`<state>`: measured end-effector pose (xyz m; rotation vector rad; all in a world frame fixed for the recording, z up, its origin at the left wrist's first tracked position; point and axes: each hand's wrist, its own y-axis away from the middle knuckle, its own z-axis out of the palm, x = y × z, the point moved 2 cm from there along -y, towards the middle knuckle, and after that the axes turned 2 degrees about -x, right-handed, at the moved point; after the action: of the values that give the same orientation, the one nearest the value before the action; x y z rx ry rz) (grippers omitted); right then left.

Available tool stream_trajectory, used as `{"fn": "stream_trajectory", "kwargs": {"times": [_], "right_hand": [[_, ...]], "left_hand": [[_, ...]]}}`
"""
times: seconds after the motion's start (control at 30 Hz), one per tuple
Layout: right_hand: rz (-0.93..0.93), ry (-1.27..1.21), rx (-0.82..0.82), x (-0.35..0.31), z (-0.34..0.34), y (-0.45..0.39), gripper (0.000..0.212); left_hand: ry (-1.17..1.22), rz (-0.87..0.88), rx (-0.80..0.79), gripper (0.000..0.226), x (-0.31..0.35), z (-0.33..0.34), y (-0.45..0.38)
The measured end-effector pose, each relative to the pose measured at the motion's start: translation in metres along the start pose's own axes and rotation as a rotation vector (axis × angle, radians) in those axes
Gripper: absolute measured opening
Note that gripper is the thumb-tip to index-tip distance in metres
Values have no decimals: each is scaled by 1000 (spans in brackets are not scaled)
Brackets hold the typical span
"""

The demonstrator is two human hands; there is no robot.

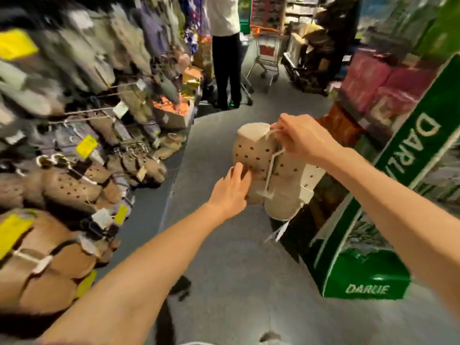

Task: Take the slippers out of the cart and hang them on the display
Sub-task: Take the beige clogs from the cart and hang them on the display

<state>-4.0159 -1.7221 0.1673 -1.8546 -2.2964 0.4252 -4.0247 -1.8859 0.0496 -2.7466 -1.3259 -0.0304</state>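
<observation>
A pair of beige perforated slippers (256,155) hangs in mid-air over the aisle on a white plastic hanger (272,168). My right hand (298,139) pinches the hanger's top from the right. My left hand (230,190) touches the slippers' lower left side with straight fingers. A paper tag (277,232) dangles below the pair. The slipper display (74,155) with hooks and hanging pairs fills the left side, blurred.
A green cardboard stand (358,275) marked DARLIE stands close on the right. A person in black trousers (227,70) stands further down the aisle next to a shopping cart (267,56). Grey floor (224,257) runs between the display and the stand.
</observation>
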Motion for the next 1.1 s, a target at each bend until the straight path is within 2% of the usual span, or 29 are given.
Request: {"fn": "stream_trajectory", "kwargs": {"times": [0.1,0.2,0.37,0.53,0.67,0.77,0.83,0.93,1.0,1.03,1.1], "right_hand": [[-151,-12,0,-19,30,-55,20],[-247,-64,-30,-37,61,-114,23],[-470,-166,-70,-60,112,-219,16],[-658,-277,-187,-79,144,-323,12],[-814,-369,-136,-136,166,-376,18],[-985,-409,-142,-193,177,-391,24],[-1069,-479,-101,-222,180,-404,25],[-1098,-658,-130,-258,184,-435,22],[-1089,-738,-175,-284,185,-456,20],[-1079,-762,-178,-298,186,-465,20],[-1038,-815,-173,-321,188,-482,22]], "left_hand": [[33,-110,-43,56,-42,7,-4],[25,-202,13,54,-91,15,-14],[49,-378,81,51,-174,24,-47],[110,-619,131,57,-225,25,-84],[236,-800,277,67,-258,26,-79],[163,-888,181,51,-287,24,-56],[113,-1044,184,48,-309,12,-43],[51,-1147,103,58,-340,-10,-31],[31,-1145,166,58,-356,-28,-21],[-5,-1112,248,54,-363,-36,-17],[-35,-1075,300,45,-378,-49,-12]]}}
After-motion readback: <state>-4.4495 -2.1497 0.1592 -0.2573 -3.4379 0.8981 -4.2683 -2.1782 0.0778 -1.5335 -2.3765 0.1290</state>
